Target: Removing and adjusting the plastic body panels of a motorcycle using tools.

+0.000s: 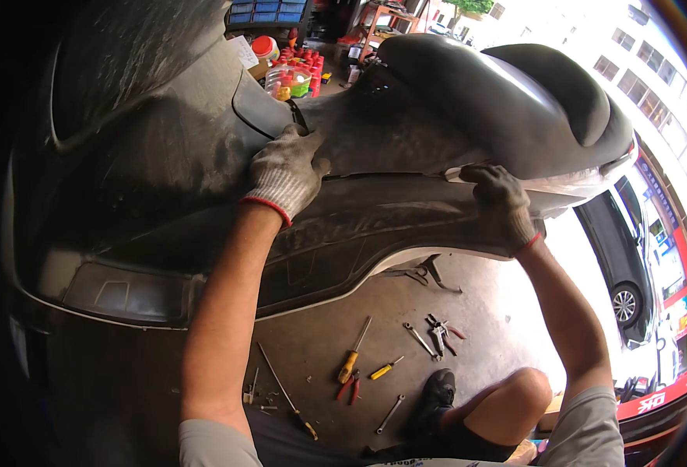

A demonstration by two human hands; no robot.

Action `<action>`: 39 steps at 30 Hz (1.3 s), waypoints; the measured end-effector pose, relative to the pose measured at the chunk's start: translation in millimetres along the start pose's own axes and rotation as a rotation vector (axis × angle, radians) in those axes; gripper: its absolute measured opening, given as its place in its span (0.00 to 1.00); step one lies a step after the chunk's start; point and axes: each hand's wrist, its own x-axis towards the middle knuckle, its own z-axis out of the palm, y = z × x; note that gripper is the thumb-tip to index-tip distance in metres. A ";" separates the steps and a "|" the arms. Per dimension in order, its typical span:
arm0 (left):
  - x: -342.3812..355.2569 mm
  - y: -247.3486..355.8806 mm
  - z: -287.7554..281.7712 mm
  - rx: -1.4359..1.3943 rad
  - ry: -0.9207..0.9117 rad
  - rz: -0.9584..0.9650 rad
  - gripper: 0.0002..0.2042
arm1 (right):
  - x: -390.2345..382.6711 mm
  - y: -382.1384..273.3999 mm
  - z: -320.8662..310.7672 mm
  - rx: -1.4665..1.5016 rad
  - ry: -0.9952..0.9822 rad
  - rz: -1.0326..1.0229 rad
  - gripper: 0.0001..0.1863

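Observation:
A dark, dusty scooter body (pixel 406 132) fills the upper part of the view. My left hand (pixel 287 167), in a grey knit glove with a red cuff, presses against the bodywork beside a narrow slot. Its fingers are curled, and what they hold, if anything, is hidden. Farther right, my gloved right hand (pixel 503 201) grips the long lower side panel (pixel 382 204) along its upper edge, with the fingers bent over it. A thin seam runs between the two hands, and a pale strip shows by the right fingertips.
On the floor lie a yellow-handled screwdriver (pixel 350 364), a short yellow screwdriver (pixel 386 368), a long screwdriver (pixel 289 393), red-handled pliers (pixel 349 387), more pliers (pixel 440 335) and wrenches (pixel 391 413). Red-capped bottles (pixel 304 66) stand behind the scooter. A dark car (pixel 620 249) is outside right.

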 end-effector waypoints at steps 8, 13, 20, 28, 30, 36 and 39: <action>-1.9 -5.2 2.4 -0.012 0.041 0.051 0.25 | -34.1 9.3 27.8 0.125 -0.070 0.158 0.16; -4.9 -4.0 3.5 -0.044 0.057 0.064 0.25 | 1.6 -0.5 15.8 0.167 0.001 0.113 0.15; -2.2 -9.7 7.0 -0.057 0.032 0.056 0.25 | 125.6 -58.2 6.2 -0.120 -0.128 -0.164 0.17; -2.8 -14.0 6.8 -0.061 0.015 0.080 0.25 | 258.6 -95.4 71.1 -0.537 -0.500 -0.332 0.18; -2.7 -16.1 10.8 -0.059 0.034 0.083 0.25 | 278.7 -97.2 80.3 -0.547 -0.525 -0.274 0.20; -3.4 -21.6 14.6 -0.087 0.065 0.156 0.26 | 311.5 -94.0 98.9 -0.499 -0.727 -0.227 0.27; -3.6 -23.3 15.4 -0.075 0.050 0.157 0.27 | 314.5 -91.1 110.5 -0.426 -0.716 -0.133 0.29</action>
